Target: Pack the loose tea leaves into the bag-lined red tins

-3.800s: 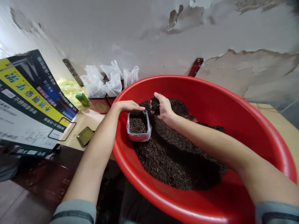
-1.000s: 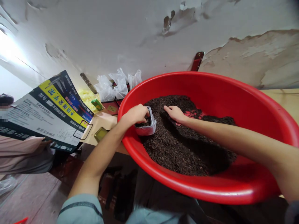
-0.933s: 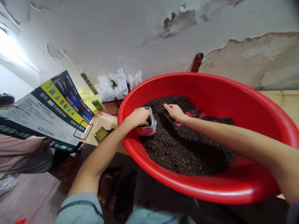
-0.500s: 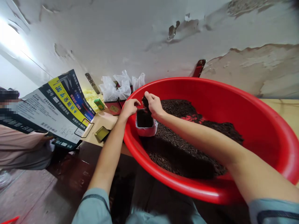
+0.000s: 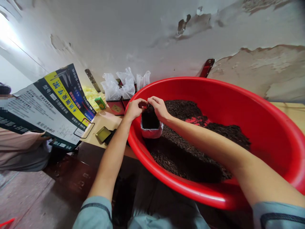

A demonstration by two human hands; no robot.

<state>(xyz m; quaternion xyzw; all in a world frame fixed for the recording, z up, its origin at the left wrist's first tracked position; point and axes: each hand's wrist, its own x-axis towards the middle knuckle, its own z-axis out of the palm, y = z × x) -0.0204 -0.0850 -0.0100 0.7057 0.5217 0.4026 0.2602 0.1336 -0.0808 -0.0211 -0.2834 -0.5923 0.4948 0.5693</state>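
A small rectangular container (image 5: 152, 133) with a clear plastic liner at its mouth stands inside the big red tub (image 5: 214, 194), at the left end. Dark dried leaves (image 5: 166, 160), much like loose tea, lie around it. Over the container's far left corner, my left hand (image 5: 135, 109) has its fingers curled in a pinch; what they grip is hidden. My right hand (image 5: 159, 108) is closed above the far edge, its fingertips meeting those of the left. Dark leaves show under its fingers, partly hidden by the hand.
Red tins (image 5: 116, 107) with plastic bags (image 5: 111, 87) rising out of them stand behind the tub. On the table (image 5: 95, 127) are a green box (image 5: 100, 103) and a gold-coloured lid (image 5: 103, 135). At left, a person (image 5: 21, 149) is partly behind a printed cardboard sheet (image 5: 47, 111).
My right hand has come closer to my left, and the fingertips now meet over the container. The clump of leaves in my right fingers shows less. The view has shifted slightly.
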